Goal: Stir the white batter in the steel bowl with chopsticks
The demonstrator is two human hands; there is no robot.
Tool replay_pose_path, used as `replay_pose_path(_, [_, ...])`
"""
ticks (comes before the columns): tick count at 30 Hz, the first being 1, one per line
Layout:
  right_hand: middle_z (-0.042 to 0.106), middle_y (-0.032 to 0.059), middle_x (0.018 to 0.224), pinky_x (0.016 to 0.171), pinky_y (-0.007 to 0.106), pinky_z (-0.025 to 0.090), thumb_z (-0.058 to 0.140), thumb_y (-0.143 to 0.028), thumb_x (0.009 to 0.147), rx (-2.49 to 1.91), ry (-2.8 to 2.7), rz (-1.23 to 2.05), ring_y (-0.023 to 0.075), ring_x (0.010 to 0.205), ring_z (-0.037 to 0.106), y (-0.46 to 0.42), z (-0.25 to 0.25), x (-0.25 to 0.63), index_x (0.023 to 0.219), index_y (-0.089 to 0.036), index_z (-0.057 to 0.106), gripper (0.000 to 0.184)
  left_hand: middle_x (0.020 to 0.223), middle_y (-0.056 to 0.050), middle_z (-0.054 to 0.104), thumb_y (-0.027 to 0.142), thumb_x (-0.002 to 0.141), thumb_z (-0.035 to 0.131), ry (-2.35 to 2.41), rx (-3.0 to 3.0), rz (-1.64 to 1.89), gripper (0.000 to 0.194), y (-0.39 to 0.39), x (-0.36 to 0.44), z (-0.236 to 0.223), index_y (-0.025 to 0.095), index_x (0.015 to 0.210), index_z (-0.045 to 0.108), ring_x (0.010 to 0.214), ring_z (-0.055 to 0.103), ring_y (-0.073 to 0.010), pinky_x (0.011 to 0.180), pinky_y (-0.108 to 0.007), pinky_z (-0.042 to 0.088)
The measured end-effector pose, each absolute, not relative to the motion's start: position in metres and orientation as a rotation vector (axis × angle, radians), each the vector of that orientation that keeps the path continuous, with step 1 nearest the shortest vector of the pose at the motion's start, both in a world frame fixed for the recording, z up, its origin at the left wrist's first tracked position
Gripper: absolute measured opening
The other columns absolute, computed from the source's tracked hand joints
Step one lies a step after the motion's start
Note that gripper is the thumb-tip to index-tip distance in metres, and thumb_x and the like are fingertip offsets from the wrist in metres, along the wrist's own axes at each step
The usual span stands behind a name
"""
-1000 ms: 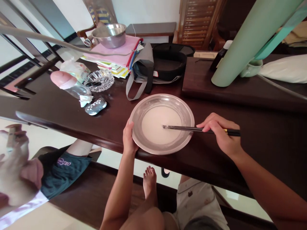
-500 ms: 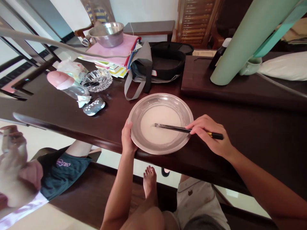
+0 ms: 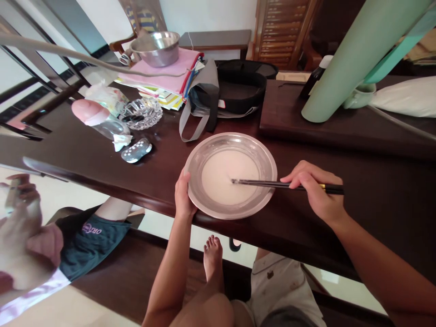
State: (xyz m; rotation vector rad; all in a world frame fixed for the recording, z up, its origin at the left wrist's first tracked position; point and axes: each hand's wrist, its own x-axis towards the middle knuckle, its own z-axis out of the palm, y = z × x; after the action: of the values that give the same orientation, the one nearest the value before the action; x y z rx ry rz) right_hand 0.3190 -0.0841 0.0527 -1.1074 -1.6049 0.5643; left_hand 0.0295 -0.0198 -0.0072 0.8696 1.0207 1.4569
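A round metal basin (image 3: 265, 156) stands on the dark wooden table, near its front edge. White liquid (image 3: 221, 170) covers its bottom. At the basin's left rim, my left hand (image 3: 184, 195) grips the side, thumb on top and the other fingers hidden beneath. My right hand (image 3: 316, 188), to the right of the basin, is closed around black chopsticks (image 3: 262, 183) with a gold band. They reach over the right rim, and their tips are at the white liquid near the middle.
Behind the basin sits a black and grey bag (image 3: 235, 93). A remote control (image 3: 136, 151), a glass ashtray (image 3: 145, 113) and a pink-topped bottle (image 3: 97, 118) are on the left. A metal bowl (image 3: 156, 52) rests on folders. A green tube (image 3: 347, 68) leans at right. Another person's hand (image 3: 20, 213) is at far left.
My right hand moved left with the chopsticks, then back right, so their tips swept through the liquid. My left hand kept its hold on the basin.
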Motion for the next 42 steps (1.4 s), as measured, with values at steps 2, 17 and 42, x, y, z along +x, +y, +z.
replay_pose_path(2, [0.074, 0.0011, 0.081, 0.072, 0.036, 0.051, 0.052, -0.017, 0.096, -1.068, -1.698, 0.608, 0.0182, 0.077, 0.066, -0.0843, 0.0528, 0.3176, 0.074, -0.024, 0.067, 0.028, 0.116, -0.006, 0.075, 0.045, 0.083, 0.068, 1.022, 0.861, 1.464, 0.041, -0.0197, 0.0291, -0.0077, 0.021, 0.116, 0.073, 0.112, 0.067, -0.0290, 0.096, -0.035, 0.054])
replay_pose_path(17, [0.076, 0.0023, 0.089, 0.077, 0.037, 0.051, 0.056, -0.015, 0.094, -1.102, -1.736, 0.495, 0.0191, 0.083, 0.067, -0.0836, 0.0534, 0.3175, 0.079, -0.024, 0.069, 0.022, 0.117, -0.006, 0.074, 0.045, 0.084, 0.066, 1.036, 0.890, 1.470, 0.042, -0.0190, 0.0292, -0.0087, 0.021, 0.118, 0.073, 0.113, 0.066, -0.0291, 0.095, -0.036, 0.054])
replay_pose_path(42, [0.075, 0.0011, 0.084, 0.076, 0.036, 0.050, 0.054, -0.013, 0.094, -1.046, -1.762, 0.557, 0.0176, 0.079, 0.066, -0.0842, 0.0534, 0.3174, 0.076, -0.023, 0.067, 0.025, 0.122, -0.006, 0.073, 0.042, 0.087, 0.063, 1.006, 0.894, 1.465, 0.040, -0.0189, 0.0280, -0.0110, 0.022, 0.122, 0.071, 0.117, 0.065, -0.0285, 0.098, -0.036, 0.052])
